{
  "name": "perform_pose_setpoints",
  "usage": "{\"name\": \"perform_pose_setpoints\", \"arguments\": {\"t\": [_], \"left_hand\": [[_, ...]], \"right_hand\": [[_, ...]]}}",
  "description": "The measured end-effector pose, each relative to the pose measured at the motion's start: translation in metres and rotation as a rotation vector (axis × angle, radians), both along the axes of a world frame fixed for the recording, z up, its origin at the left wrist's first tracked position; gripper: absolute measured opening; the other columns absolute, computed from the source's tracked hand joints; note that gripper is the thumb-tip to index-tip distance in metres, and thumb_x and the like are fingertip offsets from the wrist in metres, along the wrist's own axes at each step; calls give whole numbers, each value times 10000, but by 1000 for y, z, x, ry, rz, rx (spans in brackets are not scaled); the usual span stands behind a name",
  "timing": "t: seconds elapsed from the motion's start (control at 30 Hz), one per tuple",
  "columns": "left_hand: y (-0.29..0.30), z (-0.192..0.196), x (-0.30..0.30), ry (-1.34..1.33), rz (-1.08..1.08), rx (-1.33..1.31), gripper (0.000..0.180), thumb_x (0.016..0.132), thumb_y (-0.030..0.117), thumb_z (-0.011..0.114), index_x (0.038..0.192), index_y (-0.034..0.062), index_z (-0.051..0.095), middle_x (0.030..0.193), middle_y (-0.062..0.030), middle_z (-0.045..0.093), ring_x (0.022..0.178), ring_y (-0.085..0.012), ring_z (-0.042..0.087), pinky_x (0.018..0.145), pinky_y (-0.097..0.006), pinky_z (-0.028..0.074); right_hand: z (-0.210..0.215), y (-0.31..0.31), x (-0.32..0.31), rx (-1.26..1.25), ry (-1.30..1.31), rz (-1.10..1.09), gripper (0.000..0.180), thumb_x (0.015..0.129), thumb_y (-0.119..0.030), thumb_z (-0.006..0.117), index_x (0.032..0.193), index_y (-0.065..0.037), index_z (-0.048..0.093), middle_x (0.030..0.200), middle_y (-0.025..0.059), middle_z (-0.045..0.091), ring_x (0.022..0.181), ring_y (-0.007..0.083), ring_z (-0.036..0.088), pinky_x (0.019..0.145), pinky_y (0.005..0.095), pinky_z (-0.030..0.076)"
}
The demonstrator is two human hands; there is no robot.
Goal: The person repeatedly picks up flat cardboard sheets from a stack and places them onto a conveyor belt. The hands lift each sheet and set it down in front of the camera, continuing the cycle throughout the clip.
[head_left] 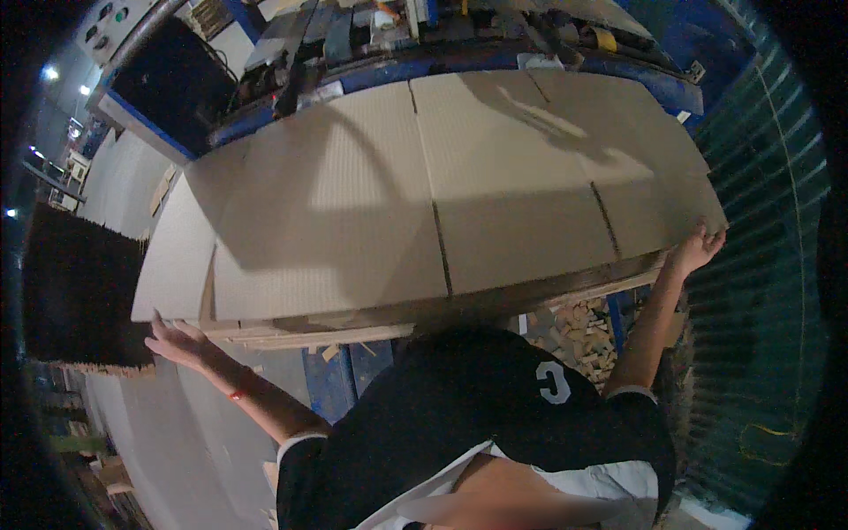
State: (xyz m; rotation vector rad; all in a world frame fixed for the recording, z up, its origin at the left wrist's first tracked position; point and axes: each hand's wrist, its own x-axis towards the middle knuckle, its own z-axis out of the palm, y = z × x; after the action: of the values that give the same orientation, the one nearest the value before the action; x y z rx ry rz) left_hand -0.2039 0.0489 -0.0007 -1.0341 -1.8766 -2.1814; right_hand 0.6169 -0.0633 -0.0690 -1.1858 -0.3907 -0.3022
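Note:
A wide, flat brown cardboard sheet (353, 212) with slots and crease lines lies across in front of me. Its far edge reaches a blue machine. At the near left corner my left hand (179, 343) holds the edge, thumb up against it and the other fingers partly below. My right hand (700, 250) grips the near right corner, its fingers curled on the edge. Beneath the sheet, more layers of cardboard (327, 336) show along the near side. Shadows fall over the sheet's upper face.
The blue machine (353, 84) with rollers and belts stands beyond the sheet. A dark stack (84, 287) is at the left, a green corrugated wall (760, 327) at the right. Cardboard scraps (579, 340) lie below the sheet, near blue metal parts (331, 384).

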Motion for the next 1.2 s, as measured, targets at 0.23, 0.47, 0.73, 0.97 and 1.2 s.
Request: {"name": "perform_pose_setpoints", "arguments": {"t": [0.23,0.47,0.73,0.97,1.2], "left_hand": [[14,-27,-68,-453,-450,-172,416,819,138,544,1173,-70,483,1118,-135,542,924,-223,544,758,-285,480],[-54,5,40,-317,-661,-18,329,801,70,594,1115,-7,531,1101,-116,563,972,-208,545,862,-364,441],[-48,-9,197,1209,-948,-550,482,756,-46,511,1217,94,527,1293,-122,479,1221,-319,421,1026,-435,306],[-29,4,212,1305,-962,-551,506,771,-11,501,1263,106,486,1338,-94,435,1255,-297,378,1045,-437,285],[49,2,214,1185,-928,-431,653,695,-17,583,1313,130,430,1351,-118,406,1249,-313,375,1046,-446,284]], "right_hand": [[84,-9,-35,125,366,394,487,800,-36,569,1263,-42,419,1240,139,468,1110,308,468,917,450,406],[121,-75,-165,-579,-280,111,395,783,-108,598,1156,-5,518,1124,121,563,1009,255,538,857,395,428],[62,-31,-216,-944,-1541,843,407,710,-211,654,1110,-162,598,1246,72,522,1172,293,471,975,423,379],[48,-3,-189,-1097,-1474,960,573,766,-423,601,1248,-135,484,1348,85,412,1258,297,360,1033,458,287],[57,93,-182,-1151,-1544,839,765,747,-646,477,1320,-145,401,1408,108,320,1298,324,281,1056,490,212]]}}
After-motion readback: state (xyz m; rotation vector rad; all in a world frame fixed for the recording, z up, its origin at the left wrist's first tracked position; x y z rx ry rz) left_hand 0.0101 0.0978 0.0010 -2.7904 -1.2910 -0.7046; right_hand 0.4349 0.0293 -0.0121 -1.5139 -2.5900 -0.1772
